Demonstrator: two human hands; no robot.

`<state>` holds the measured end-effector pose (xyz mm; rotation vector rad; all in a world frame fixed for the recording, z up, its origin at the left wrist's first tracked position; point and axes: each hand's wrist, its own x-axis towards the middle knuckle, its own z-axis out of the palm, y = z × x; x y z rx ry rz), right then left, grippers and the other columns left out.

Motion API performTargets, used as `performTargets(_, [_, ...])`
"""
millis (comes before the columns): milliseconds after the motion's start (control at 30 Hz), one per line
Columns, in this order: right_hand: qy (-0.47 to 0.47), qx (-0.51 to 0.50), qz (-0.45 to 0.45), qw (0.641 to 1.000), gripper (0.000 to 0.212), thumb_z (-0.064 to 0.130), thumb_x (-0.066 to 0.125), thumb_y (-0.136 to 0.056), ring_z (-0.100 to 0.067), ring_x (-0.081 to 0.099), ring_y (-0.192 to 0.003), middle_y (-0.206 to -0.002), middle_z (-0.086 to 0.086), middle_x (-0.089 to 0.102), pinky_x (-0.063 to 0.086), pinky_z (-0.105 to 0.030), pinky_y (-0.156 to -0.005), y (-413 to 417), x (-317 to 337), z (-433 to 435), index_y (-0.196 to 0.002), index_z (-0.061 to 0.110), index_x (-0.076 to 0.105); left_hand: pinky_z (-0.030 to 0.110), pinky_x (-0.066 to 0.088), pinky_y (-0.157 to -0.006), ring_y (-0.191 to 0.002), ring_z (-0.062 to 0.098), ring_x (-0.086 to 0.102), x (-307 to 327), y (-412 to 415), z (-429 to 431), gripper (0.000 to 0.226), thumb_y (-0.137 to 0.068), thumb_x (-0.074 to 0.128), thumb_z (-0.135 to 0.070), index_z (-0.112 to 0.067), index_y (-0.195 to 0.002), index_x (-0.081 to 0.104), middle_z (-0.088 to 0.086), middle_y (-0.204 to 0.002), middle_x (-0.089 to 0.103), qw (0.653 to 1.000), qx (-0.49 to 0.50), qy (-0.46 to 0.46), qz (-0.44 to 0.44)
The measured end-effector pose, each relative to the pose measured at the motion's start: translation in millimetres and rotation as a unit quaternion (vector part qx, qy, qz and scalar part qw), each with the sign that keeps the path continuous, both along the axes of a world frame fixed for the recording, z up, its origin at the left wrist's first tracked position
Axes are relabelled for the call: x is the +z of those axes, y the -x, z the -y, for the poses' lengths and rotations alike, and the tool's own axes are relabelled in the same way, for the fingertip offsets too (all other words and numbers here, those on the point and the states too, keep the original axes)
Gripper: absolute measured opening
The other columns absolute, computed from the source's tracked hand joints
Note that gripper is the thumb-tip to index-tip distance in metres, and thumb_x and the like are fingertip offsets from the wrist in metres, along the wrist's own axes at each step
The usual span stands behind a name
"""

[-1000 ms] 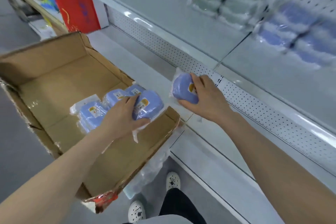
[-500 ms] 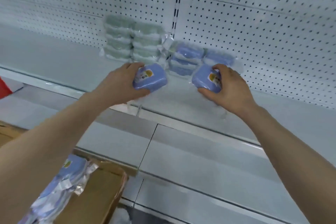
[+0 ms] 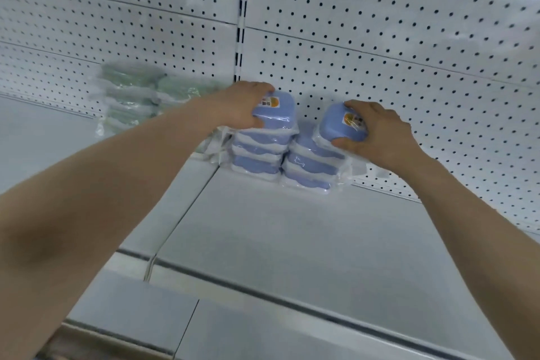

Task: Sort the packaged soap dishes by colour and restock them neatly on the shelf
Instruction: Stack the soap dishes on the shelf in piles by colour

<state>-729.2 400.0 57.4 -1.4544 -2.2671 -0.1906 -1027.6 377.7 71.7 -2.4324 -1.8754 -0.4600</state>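
White shelf (image 3: 292,228): left hand (image 3: 239,107) grips blue dish (image 3: 277,114) atop stack (image 3: 257,155); right hand (image 3: 377,131) grips second dish (image 3: 336,123), seemingly tilted.

The blue soap dishes (image 3: 254,165) are seen as smooth plastic, wrapped in glossy, crinkled clear film. Behind them a matt, perforated back panel (image 3: 380,47) is seen; beneath them, a smooth, faintly glossy metal shelf (image 3: 292,228).

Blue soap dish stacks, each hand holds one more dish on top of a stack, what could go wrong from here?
1. The right hand holds its blue soap dish tilted over the right stack; released like that, it may slide off.
2. The left hand presses the other blue dish onto the loosely wrapped left stack; a sideways push could tip it toward the green soap dishes.
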Motion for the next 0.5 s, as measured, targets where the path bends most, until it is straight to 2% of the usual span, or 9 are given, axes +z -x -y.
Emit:
performTargets(133, [0.024, 0.028, 0.007, 0.999, 0.079, 0.062, 0.067, -0.076, -0.03, 0.045, -0.122, -0.144, 0.007, 0.045, 0.04, -0.049, -0.101, 13.7, -1.4, -34.4, -0.144, 0.037, 0.037, 0.028, 0.029, -0.105, -0.134, 0.023, 0.035, -14.8, 5.1, -32.9, 0.059, -0.093, 0.061, -0.018, -0.016, -0.146, 0.035, 0.003, -0.147, 0.04, 0.999, -0.029, 0.031, 0.005])
performTargets(233, [0.05, 0.077, -0.006, 0.996, 0.07, 0.054, 0.069, -0.08, -0.029, 0.05, -0.119, -0.139, 0.001, 0.05, 0.04, -0.044, -0.103, 25.7, -8.0, -52.4, -0.142, 0.029, 0.045, 0.031, 0.021, -0.112, -0.14, 0.027, 0.026, -28.1, 12.8, -45.9, 0.049, -0.097, 0.053, -0.014, -0.019, -0.144, 0.04, -0.002, -0.146, 0.042, 0.999, -0.038, -0.02, -0.02])
performTargets(300, [0.043, 0.099, -0.015, 0.994, 0.057, 0.046, 0.067, -0.086, -0.029, 0.053, -0.116, -0.134, -0.003, 0.055, 0.036, -0.036, -0.105, 32.7, -15.9, -60.6, -0.135, 0.021, 0.054, 0.037, 0.023, -0.114, -0.135, 0.032, 0.034, -36.8, 14.1, -49.5, 0.048, -0.096, 0.052, -0.009, -0.014, -0.143, 0.043, 0.004, -0.144, 0.046, 0.994, -0.046, -0.088, -0.042])
performTargets(333, [0.032, 0.1, -0.018, 0.994, 0.053, 0.048, 0.064, -0.088, -0.03, 0.053, -0.115, -0.132, -0.005, 0.057, 0.035, -0.035, -0.103, 34.8, -20.2, -64.4, -0.132, 0.02, 0.057, 0.041, 0.027, -0.113, -0.13, 0.034, 0.039, -41.5, 14.3, -51.0, 0.048, -0.095, 0.052, -0.005, -0.011, -0.142, 0.044, 0.007, -0.142, 0.048, 0.99, -0.049, -0.118, -0.057])
performTargets(400, [0.008, 0.1, -0.028, 0.995, 0.058, 0.058, 0.054, -0.086, -0.034, 0.054, -0.112, -0.126, -0.007, 0.06, 0.038, -0.037, -0.101, 38.0, -28.6, -68.8, -0.128, 0.02, 0.06, 0.045, 0.033, -0.11, -0.125, 0.036, 0.044, -50.4, 14.0, -52.8, 0.048, -0.095, 0.051, -0.001, -0.007, -0.142, 0.044, 0.012, -0.14, 0.049, 0.984, -0.051, -0.148, -0.081])
performTargets(500, [-0.043, 0.097, -0.031, 0.994, 0.055, 0.054, 0.049, -0.09, -0.04, 0.051, -0.111, -0.125, -0.011, 0.06, 0.04, -0.042, -0.099, 40.5, -42.3, -70.2, -0.129, 0.017, 0.061, 0.044, 0.025, -0.115, -0.13, 0.037, 0.038, -60.7, 11.3, -52.9, 0.05, -0.098, 0.05, -0.017, -0.004, -0.145, 0.039, 0.015, -0.144, 0.043, 0.982, -0.043, -0.164, -0.089])
